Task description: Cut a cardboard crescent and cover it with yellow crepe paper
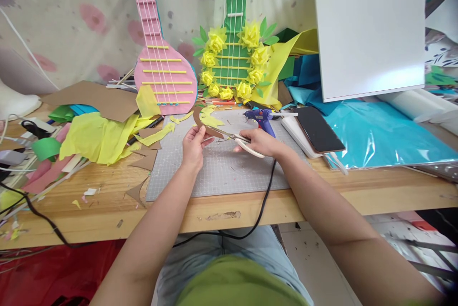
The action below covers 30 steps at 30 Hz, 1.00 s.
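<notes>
My left hand [194, 147] pinches a curved strip of brown cardboard [199, 120] over the grey cutting mat [171, 179]. My right hand [260, 141] is closed around the white handles of a pair of scissors [249, 147]. The scissor blades point left and meet the lower part of the cardboard strip; whether they are cutting into it I cannot tell. Pieces of yellow crepe paper [212, 117] lie on the mat just behind the strip. Beyond my right hand rests a blue glue gun [263, 118], its black cord hanging over the table edge.
A pink paper guitar [168, 74] and a green one [234, 53] with yellow paper flowers stand at the back. Yellow crepe paper [96, 136] and cardboard scraps [145, 160] cover the left. To the right lie a phone [319, 129] and a blue plastic-wrapped pack [386, 134].
</notes>
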Tool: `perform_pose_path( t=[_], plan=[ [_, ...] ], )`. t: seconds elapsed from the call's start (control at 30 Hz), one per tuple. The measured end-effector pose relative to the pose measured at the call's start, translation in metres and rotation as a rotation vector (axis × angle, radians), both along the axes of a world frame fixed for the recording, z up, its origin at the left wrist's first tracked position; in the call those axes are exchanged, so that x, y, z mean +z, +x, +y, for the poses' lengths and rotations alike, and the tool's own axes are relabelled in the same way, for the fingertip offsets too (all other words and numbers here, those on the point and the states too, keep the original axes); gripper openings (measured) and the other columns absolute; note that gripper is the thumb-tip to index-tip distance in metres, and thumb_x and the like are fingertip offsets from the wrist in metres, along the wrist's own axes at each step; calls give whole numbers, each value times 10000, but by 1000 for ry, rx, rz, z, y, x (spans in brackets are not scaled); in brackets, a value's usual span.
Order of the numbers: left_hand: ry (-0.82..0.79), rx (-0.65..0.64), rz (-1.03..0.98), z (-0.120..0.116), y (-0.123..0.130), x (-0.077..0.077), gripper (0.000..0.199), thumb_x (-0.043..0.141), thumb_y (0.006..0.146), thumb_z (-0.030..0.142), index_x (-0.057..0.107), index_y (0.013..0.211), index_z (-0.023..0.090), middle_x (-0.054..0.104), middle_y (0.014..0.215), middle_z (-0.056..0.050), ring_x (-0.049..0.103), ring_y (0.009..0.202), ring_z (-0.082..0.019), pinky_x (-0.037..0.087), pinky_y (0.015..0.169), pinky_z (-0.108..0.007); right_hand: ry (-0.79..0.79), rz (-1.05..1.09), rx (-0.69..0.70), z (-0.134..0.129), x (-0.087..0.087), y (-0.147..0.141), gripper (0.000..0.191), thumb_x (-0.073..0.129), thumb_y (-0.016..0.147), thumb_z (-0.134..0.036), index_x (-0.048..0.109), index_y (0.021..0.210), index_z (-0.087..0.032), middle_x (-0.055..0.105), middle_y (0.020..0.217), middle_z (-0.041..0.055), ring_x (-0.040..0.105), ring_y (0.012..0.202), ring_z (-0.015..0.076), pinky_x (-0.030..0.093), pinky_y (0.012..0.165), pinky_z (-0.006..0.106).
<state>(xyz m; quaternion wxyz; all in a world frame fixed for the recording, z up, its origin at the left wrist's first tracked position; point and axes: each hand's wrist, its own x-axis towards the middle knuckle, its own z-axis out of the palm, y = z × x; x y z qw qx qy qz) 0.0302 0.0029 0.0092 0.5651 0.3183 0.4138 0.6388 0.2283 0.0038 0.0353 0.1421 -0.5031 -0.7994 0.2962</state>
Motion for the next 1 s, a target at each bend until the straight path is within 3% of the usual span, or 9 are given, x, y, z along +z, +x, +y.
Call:
perform_pose_path(
  t=[0.67, 1.0],
  plan=[
    [-21, 31, 1, -3, 7, -4, 265, 706, 633, 340, 532, 720, 161, 627, 717, 6, 594, 631, -93, 514, 657, -267, 0, -37, -24, 0, 2, 3, 460, 556, 646, -622, 449, 584, -180, 391, 529, -43, 336, 525, 87, 199, 503, 241],
    [-87, -26, -121, -2, 5, -1, 212, 694, 652, 293, 551, 737, 161, 635, 675, 11, 604, 619, -99, 476, 616, -237, 25, -30, -16, 3, -5, -1, 459, 545, 661, -619, 458, 598, -173, 389, 547, -38, 355, 552, 92, 211, 525, 241]
  ],
)
